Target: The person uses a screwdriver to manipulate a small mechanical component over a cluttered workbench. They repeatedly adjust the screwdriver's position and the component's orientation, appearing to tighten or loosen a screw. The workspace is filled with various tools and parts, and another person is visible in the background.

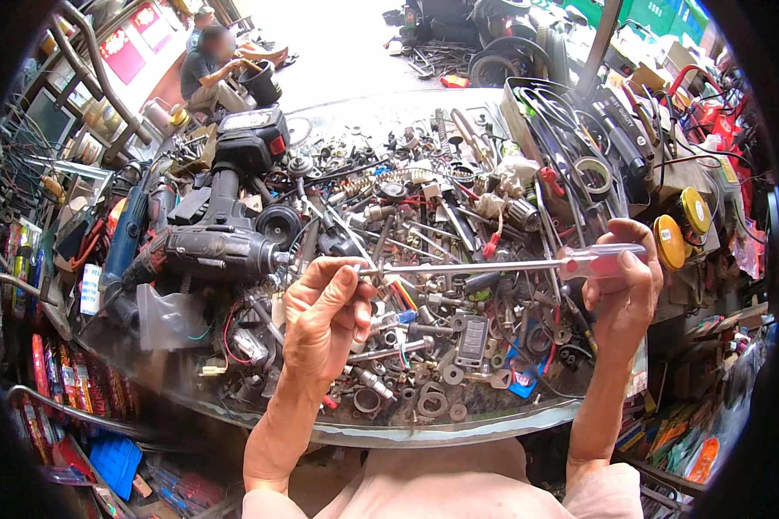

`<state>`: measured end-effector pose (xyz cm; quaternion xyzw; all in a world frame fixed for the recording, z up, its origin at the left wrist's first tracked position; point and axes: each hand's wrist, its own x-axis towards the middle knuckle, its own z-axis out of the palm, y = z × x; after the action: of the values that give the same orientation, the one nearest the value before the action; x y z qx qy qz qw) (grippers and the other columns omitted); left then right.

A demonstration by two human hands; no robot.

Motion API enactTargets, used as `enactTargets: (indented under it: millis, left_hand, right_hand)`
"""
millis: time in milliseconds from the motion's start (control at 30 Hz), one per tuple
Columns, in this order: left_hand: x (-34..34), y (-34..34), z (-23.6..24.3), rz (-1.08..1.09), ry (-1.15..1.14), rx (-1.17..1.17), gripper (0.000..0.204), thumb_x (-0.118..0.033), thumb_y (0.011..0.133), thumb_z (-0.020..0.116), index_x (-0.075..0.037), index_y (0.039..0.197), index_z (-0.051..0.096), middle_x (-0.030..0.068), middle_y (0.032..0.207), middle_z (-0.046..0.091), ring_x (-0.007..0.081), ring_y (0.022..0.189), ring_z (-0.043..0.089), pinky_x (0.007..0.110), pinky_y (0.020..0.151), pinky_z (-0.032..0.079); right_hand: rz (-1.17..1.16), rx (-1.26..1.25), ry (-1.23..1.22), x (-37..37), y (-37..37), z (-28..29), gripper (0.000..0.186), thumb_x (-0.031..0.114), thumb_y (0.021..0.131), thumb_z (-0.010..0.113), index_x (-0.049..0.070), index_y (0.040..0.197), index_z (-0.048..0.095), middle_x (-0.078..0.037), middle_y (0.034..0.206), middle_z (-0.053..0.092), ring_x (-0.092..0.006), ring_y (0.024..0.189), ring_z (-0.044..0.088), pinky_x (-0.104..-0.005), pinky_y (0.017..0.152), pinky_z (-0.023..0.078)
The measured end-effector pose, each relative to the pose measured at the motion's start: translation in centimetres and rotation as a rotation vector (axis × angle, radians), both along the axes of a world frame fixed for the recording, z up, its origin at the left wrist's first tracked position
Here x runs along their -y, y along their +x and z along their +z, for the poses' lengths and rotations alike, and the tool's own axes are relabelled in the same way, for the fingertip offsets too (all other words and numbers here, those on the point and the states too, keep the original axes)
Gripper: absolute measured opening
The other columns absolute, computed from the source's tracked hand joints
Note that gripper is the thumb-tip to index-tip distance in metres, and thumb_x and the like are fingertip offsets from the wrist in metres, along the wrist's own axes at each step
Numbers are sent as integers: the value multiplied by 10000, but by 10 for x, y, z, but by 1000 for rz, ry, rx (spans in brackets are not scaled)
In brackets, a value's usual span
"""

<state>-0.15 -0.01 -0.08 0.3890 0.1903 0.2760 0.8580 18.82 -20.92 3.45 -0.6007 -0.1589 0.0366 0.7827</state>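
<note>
At the far left of the cluttered counter (493,424) a black cordless drill (208,246) lies on its side among wires and loose metal parts. Just to its right the left hand (325,320) is closed in a pinch, thumb and forefinger nipping the tip end of a screwdriver (493,265); whether a small part sits between those fingers I cannot tell. The screwdriver hangs above the heap of bolts, washers and nuts, its long axis running nearly level from left to right, tip to the left, clear plastic handle to the right. The right hand (623,281) is wrapped shut around that handle. I judge the tool light and stiff: the steel shaft is thin and likely slick, so the thick handle is the sure place to grip. Beyond it, yellow discs (679,227) lie near the counter's right edge.
</note>
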Motion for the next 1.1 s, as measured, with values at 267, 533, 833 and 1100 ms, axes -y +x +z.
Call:
enactTargets:
  millis: [267,533,833,1100]
  left_hand:
    - [0,-1,3,-5,-7,23,155,-120,900,571,-12,1009,594,122,773,652,125,553,611,217,398,451]
    - [1,-1,6,34,-10,-18,181,-134,908,559,18,1006,579,127,757,635,112,505,579,201,393,420]
    - [0,-1,1,-24,-35,-17,155,-111,901,566,-1,1008,592,129,771,653,129,561,613,221,397,448]
    - [-2,1,-1,-21,-36,-4,162,-119,899,571,-7,1013,594,125,783,652,126,560,612,218,400,449]
  right_hand:
    - [-8,21,-117,4,3,-3,282,278,895,536,13,992,521,-30,644,573,-30,396,394,-181,330,252]
    - [48,-33,-144,11,8,-3,394,369,878,554,5,1025,522,-8,662,514,-38,390,411,-178,334,283]
    - [42,60,45,1,0,2,381,310,886,531,-39,1034,493,-70,764,548,-64,428,457,-196,355,340]
    - [42,19,-125,15,6,-2,259,253,859,625,26,954,545,-25,612,561,-34,397,396,-172,362,273]
